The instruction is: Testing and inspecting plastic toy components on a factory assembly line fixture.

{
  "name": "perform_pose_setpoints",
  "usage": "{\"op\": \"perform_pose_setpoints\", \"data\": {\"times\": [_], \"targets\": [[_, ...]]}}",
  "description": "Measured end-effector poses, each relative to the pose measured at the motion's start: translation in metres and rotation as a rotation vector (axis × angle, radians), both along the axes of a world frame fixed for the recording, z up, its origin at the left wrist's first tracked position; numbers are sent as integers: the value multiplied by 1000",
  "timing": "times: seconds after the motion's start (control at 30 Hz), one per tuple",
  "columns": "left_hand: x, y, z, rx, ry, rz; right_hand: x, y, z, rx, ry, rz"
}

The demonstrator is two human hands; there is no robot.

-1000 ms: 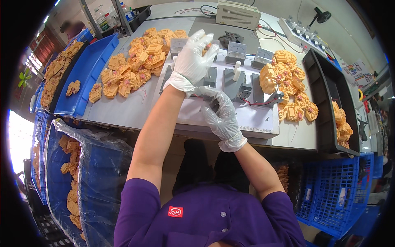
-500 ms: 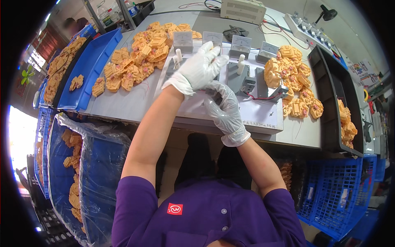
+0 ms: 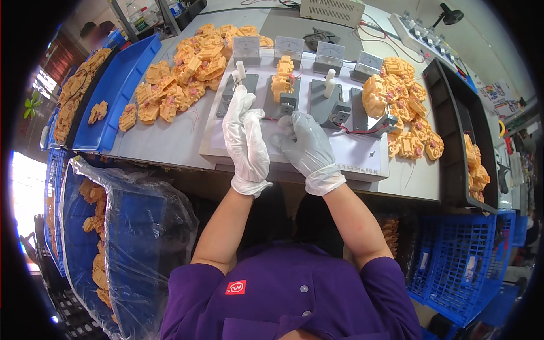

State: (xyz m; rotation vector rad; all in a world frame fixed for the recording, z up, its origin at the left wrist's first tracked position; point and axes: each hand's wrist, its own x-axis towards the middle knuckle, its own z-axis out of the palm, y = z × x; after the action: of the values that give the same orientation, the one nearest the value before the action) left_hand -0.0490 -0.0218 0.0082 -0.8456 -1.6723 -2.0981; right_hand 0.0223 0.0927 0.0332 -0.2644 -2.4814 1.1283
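Observation:
Both my hands wear thin whitish gloves. My left hand (image 3: 247, 141) is at the front of the leftmost grey test fixture (image 3: 231, 105), its fingers stretched out and nothing visible in them. My right hand (image 3: 310, 148) is curled at the front of the second fixture, fingertips by its small dark clamp block (image 3: 289, 106); whatever they pinch is hidden. An orange-yellow moulded plastic part (image 3: 282, 80) stands on that second fixture. A third grey fixture (image 3: 326, 105) with a white upright knob is just beyond my right hand. Panel meters (image 3: 288, 51) line up behind the fixtures.
Heaps of similar orange parts (image 3: 195, 62) lie left, and more (image 3: 405, 107) right. A blue tray (image 3: 116, 93) and a black bin (image 3: 462, 133) flank the table. A power supply (image 3: 331, 14) stands behind. Below are a plastic-lined blue crate (image 3: 133, 243) and blue baskets (image 3: 462, 260).
My left hand has drawn back from the second fixture toward me and left, uncovering the orange part there. My right hand remains near the front of that fixture.

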Motion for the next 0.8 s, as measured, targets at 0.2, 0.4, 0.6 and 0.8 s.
{"op": "perform_pose_setpoints", "data": {"times": [0.2,0.4,0.6,0.8], "targets": [[-2,-5,-1,48,80,-40,68,38,-8,297,378,-181],[-45,-25,38,5,279,91,118,99,-29,543,183,-411],[-163,-69,10,-408,95,718,115,111,-53,520,381,-333],[-201,-127,-36,-1088,117,950,119,114,-52,557,405,-343]]}}
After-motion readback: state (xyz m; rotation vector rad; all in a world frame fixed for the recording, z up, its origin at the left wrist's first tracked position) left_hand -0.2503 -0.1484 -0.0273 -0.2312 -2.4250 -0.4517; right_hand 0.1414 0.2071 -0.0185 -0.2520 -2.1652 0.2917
